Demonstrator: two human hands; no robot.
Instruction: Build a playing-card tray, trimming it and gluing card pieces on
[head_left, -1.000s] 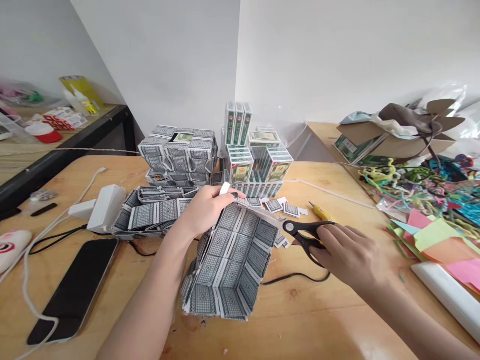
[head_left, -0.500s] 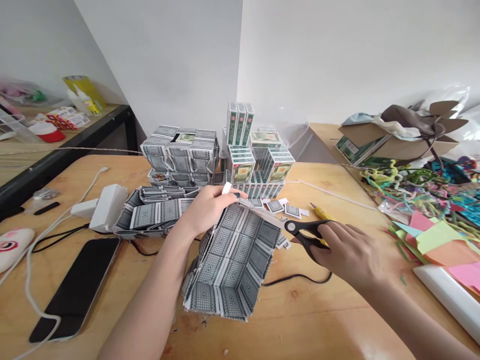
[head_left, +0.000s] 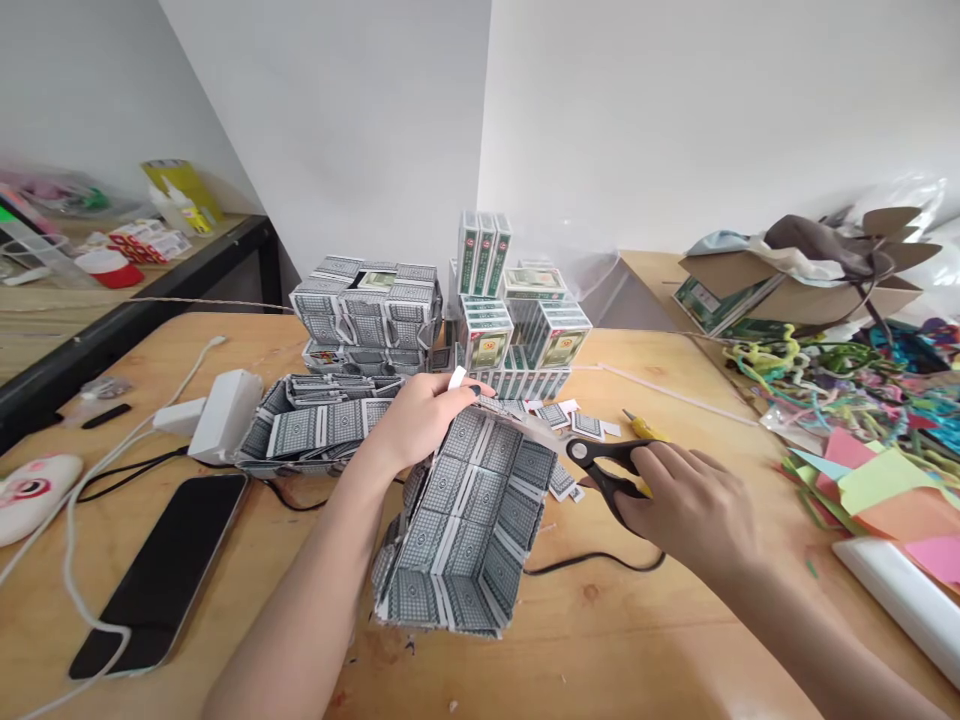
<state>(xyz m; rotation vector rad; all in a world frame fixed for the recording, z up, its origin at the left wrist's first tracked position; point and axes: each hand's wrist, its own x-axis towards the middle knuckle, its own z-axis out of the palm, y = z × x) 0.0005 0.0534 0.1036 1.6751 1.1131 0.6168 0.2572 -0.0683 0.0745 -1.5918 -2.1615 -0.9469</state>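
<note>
My left hand [head_left: 431, 415] grips the far edge of an open box made of playing cards [head_left: 469, 500], with thumb and fingers closed on its rim. The box is tilted, its inside facing me. A small white strip [head_left: 456, 378] sticks up by the left fingers. In my right hand [head_left: 686, 505] is a pair of black-handled scissors [head_left: 592, 455], fingers through the handles. The blades lie along the box's far rim, their tips hidden near the left thumb. Loose card pieces [head_left: 586, 427] lie on the table behind the blades.
A second card box [head_left: 300, 430] and a stacked card structure [head_left: 367, 305] stand at the back left. Card packs [head_left: 487, 345] are piled behind my hands. A phone [head_left: 161, 575] and cables lie left; coloured paper [head_left: 885, 490] and pipe cleaners [head_left: 780, 365] lie right.
The scissors have shifted slightly left along the rim of the card box, and their handles look a little closer together. My left hand keeps its hold; the whole view has shifted slightly.
</note>
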